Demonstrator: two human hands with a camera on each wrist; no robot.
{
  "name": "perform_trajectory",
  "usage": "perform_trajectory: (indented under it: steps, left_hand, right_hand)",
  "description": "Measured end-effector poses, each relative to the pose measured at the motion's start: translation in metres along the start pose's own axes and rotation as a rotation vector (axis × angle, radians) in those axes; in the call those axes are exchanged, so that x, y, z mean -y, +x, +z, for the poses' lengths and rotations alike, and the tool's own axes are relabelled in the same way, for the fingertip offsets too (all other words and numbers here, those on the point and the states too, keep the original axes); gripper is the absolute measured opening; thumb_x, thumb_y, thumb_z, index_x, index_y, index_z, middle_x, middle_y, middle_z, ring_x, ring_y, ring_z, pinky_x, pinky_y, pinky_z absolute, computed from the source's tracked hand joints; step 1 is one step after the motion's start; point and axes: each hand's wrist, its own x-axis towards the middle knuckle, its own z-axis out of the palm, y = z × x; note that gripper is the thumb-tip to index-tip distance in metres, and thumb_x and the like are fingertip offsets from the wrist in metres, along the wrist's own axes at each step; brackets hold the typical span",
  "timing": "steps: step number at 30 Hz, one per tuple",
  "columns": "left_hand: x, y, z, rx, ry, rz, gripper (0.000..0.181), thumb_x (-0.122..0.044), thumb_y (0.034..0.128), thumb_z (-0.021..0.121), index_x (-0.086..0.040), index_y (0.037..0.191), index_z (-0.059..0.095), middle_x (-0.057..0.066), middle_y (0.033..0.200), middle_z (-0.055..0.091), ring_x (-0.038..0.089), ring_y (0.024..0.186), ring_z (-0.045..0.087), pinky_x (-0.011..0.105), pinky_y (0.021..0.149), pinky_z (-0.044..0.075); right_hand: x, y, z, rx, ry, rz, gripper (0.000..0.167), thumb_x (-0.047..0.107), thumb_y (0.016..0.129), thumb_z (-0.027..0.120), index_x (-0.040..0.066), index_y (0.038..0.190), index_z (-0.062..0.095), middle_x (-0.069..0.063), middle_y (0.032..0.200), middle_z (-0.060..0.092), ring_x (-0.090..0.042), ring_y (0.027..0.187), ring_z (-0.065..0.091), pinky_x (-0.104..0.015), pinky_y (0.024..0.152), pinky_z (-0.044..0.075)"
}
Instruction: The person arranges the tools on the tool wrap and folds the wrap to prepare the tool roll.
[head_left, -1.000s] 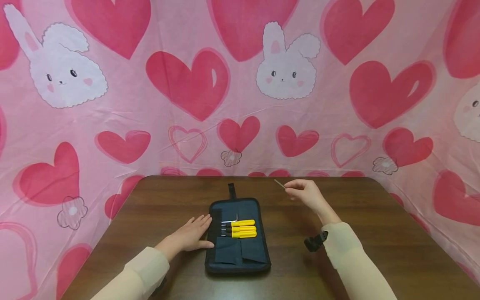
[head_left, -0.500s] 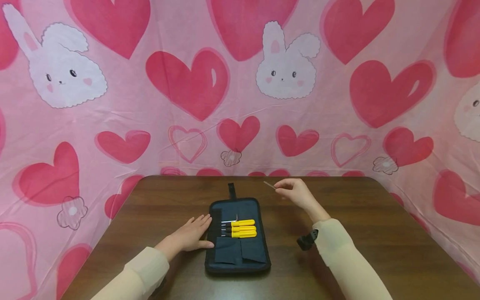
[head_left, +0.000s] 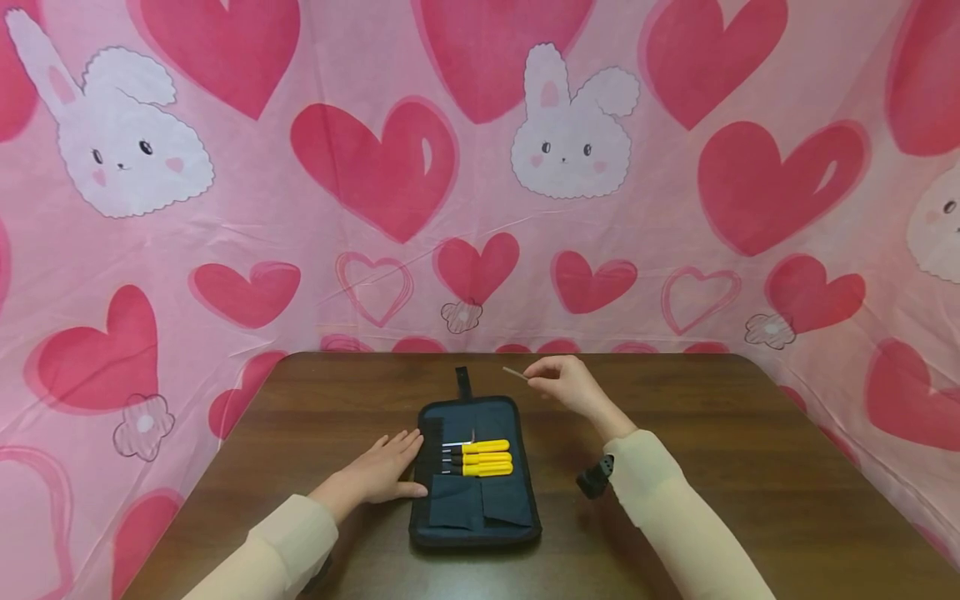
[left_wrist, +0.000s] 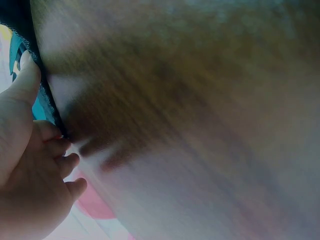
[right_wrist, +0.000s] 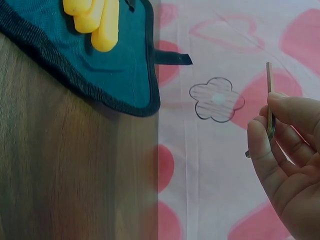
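A dark blue fabric tool pouch (head_left: 487, 414) lies unfolded on the table. Several screwdrivers (head_left: 487, 458) with yellow handles sit in it, tips tucked under a black band at the left. Above them is a thin metal L-shaped piece (head_left: 460, 442). With fairly straight fingers, my left hand (head_left: 378, 468) rests on the pouch's left edge; the left wrist view shows the thumb over the border. Beyond the pouch's far right corner, my right hand (head_left: 568, 386) pinches a hex key (right_wrist: 270, 80) between thumb and fingers, in the air. Its long arm points left; fingers cover its middle.
The brown wooden table (head_left: 712, 483) extends around the pouch on both sides. A black strap (head_left: 464, 382) sticks out from the pouch's far edge. Behind the table hangs a pink cloth (head_left: 480, 208) printed with hearts and rabbits.
My right hand has moved left with the hex key, closer to the pouch's far right corner. The left hand and the pouch have stayed where they were.
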Motion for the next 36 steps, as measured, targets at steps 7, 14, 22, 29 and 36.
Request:
perform_trajectory:
  steps: [7,14,22,29,36]
  left_hand:
    - [0.000,0.000,-0.001,-0.002,-0.005,0.008,0.083,-0.051,0.0818,0.061,0.003,0.139,0.034,0.017,0.145,0.030,0.033,0.134,0.023,0.052,0.106,0.015]
    - [0.001,0.000,0.000,-0.003,-0.016,0.002,0.083,-0.051,0.0822,0.061,0.003,0.140,0.033,0.016,0.146,0.029,0.033,0.134,0.022,0.052,0.106,0.014]
    - [0.001,-0.001,-0.001,-0.003,-0.010,0.009,0.083,-0.051,0.0825,0.060,0.003,0.140,0.033,0.017,0.145,0.029,0.033,0.134,0.022,0.052,0.106,0.015]
    - [0.002,-0.001,-0.001,-0.005,-0.009,0.011,0.083,-0.051,0.0826,0.060,0.003,0.140,0.033,0.017,0.145,0.029,0.034,0.134,0.023,0.052,0.106,0.015]
    - [0.002,0.001,0.000,-0.002,-0.026,0.007,0.083,-0.051,0.0821,0.061,0.003,0.140,0.033,0.017,0.145,0.030,0.033,0.134,0.023,0.052,0.106,0.014]
  right_hand:
    - [0.006,0.004,0.012,0.023,-0.016,0.003,0.014,0.005,0.084,0.067,0.002,0.097,0.069,-0.007,0.090,0.066,-0.029,0.077,0.062,-0.032,0.067,0.053]
    - [0.008,0.008,0.024,0.033,-0.032,0.030,0.012,0.006,0.084,0.067,0.004,0.096,0.070,-0.004,0.089,0.065,-0.026,0.076,0.061,-0.032,0.068,0.053]
    - [0.011,0.012,0.040,0.061,-0.038,0.043,0.013,0.004,0.084,0.067,0.005,0.096,0.070,-0.004,0.091,0.065,-0.019,0.077,0.059,-0.030,0.067,0.053]
    - [0.011,0.015,0.053,0.108,-0.055,0.009,0.014,0.003,0.083,0.067,0.003,0.097,0.069,-0.004,0.089,0.064,-0.019,0.072,0.057,-0.028,0.063,0.053]
    - [0.012,0.017,0.069,0.171,-0.107,-0.023,0.012,0.003,0.083,0.066,0.004,0.095,0.070,-0.004,0.089,0.064,-0.016,0.069,0.056,-0.025,0.060,0.052]
